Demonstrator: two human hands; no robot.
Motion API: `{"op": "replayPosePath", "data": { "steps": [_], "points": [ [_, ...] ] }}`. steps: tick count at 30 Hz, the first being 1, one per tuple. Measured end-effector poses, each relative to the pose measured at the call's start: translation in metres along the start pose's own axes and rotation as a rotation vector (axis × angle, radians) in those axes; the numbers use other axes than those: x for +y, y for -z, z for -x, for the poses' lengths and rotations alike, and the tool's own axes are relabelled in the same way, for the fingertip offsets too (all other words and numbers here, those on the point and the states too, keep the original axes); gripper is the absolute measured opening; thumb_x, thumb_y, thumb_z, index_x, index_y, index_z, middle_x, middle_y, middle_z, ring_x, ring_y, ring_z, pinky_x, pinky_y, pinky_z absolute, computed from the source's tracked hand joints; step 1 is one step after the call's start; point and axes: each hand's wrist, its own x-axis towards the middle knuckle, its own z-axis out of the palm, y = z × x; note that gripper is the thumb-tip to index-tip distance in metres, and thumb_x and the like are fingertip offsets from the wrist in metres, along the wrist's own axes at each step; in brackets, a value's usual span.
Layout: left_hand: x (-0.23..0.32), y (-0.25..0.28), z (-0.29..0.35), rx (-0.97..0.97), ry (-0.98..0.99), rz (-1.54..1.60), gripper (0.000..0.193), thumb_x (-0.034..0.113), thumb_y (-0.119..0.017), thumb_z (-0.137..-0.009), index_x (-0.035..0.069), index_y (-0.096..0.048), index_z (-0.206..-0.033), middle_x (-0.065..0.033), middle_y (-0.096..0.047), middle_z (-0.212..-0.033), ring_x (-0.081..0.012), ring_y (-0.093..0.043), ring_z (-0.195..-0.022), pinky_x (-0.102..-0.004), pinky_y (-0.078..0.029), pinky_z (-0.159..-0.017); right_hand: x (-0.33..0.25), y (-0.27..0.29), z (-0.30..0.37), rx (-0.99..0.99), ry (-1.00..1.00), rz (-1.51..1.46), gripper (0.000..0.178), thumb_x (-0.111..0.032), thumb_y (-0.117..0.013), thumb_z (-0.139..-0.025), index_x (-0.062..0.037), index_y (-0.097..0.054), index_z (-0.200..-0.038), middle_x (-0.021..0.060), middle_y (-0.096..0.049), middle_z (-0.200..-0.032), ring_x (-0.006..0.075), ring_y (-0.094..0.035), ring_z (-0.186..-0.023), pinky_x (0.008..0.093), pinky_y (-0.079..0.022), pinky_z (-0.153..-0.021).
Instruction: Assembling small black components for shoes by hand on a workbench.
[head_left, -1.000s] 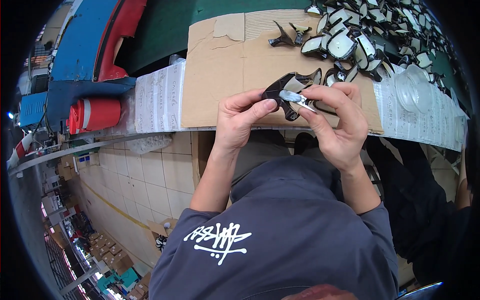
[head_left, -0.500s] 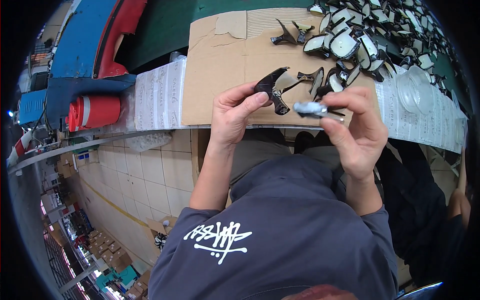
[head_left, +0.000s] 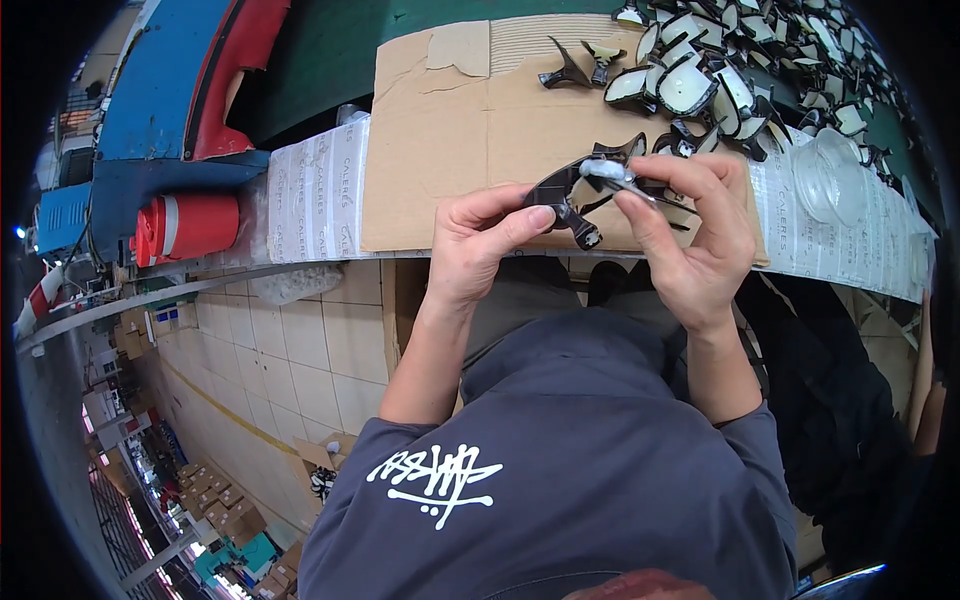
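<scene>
My left hand [head_left: 472, 248] pinches a glossy black shoe heel [head_left: 550, 190] between thumb and fingers, above the front of the cardboard sheet. Its narrow end points down and toward me. Close to the right of it, my right hand [head_left: 698, 235] grips a small tool with a pale bluish-white end [head_left: 604, 170] and a thin shiny metal part. That pale end overlaps the heel's upper right side in view; whether they touch I cannot tell. Several more black heels [head_left: 688, 88] with cream-coloured faces lie just beyond my right hand.
Under my hands lies a cardboard sheet [head_left: 430, 150] on the bench. A large pile of heels [head_left: 780, 50] spreads over the green surface at the far right. Clear plastic bowls [head_left: 830, 175] stand at right, a red container [head_left: 195, 228] at left. Another person's arm [head_left: 925, 390] shows at the right edge.
My right hand has brought the pale-ended tool up and left, against or in front of the heel. In my left hand the heel has shifted slightly right and down.
</scene>
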Motion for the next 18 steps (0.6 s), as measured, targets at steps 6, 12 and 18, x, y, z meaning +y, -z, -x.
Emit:
{"op": "replayPosePath", "data": {
  "steps": [6, 12, 18],
  "points": [
    [-0.003, 0.002, 0.0, -0.014, -0.014, -0.038, 0.024, -0.003, -0.065, -0.084, -0.008, -0.066, -0.107, -0.015, -0.07, -0.096, -0.0193, -0.069, -0.084, -0.0307, -0.056, -0.079, 0.008, 0.004, -0.002, 0.075, -0.019, 0.065, 0.024, -0.005, -0.079, -0.07, -0.0046, -0.07, -0.092, 0.0027, -0.066, -0.082, 0.0181, -0.052, -0.078, 0.0285, -0.043, -0.067],
    [-0.007, 0.0, -0.001, 0.058, 0.049, 0.199, 0.025, 0.001, -0.068, -0.084, -0.006, -0.067, -0.108, -0.0122, -0.071, -0.093, -0.0153, -0.069, -0.081, -0.0264, -0.057, -0.074, -0.002, 0.006, 0.005, 0.056, -0.095, -0.063, 0.024, -0.004, -0.079, -0.07, -0.0042, -0.07, -0.092, 0.0031, -0.065, -0.081, 0.0178, -0.052, -0.078, 0.0285, -0.042, -0.068],
    [-0.006, -0.007, -0.002, 0.039, 0.037, 0.275, 0.023, 0.001, -0.066, -0.086, -0.005, -0.066, -0.108, -0.0125, -0.071, -0.094, -0.0163, -0.069, -0.08, -0.0279, -0.059, -0.073, -0.003, -0.003, 0.012, -0.029, -0.029, -0.07, 0.025, -0.004, -0.079, -0.067, -0.0044, -0.069, -0.09, 0.0027, -0.068, -0.083, 0.0187, -0.052, -0.074, 0.0299, -0.041, -0.068]
  ]
}}
